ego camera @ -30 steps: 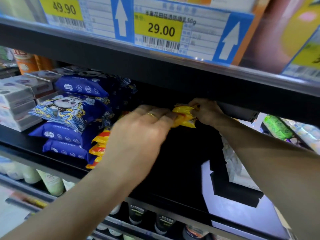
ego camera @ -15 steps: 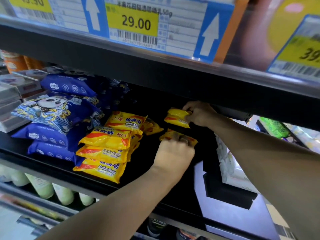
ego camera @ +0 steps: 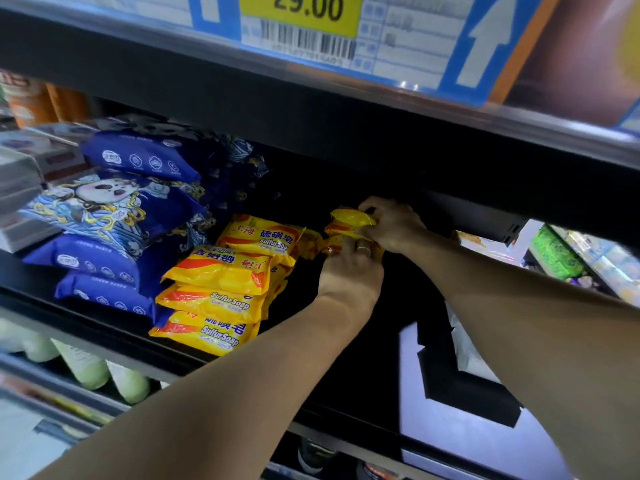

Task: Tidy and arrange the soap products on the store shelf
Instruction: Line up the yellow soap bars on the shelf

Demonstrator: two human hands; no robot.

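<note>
- Where the black shelf (ego camera: 104,336) meets its front edge, a stack of yellow sulfur soap packs (ego camera: 214,292) lies left of centre, with the blue packs (ego camera: 114,233) touching it on the left.
- Both forearms reach from the lower right, over the front edge, toward the shelf's back.
- Left hand (ego camera: 349,271): back uppermost, a ring on one finger, fingers curled down onto a yellow-red soap pack (ego camera: 332,247) lying on the shelf; the fingertips are hidden, so the exact grip cannot be told.
- Right hand (ego camera: 391,225): just behind the left and touching it, fingers and thumb pinched on a raised yellow soap pack (ego camera: 349,221).
- Overhead, a price tag (ego camera: 301,12) reads 29.00.
</note>
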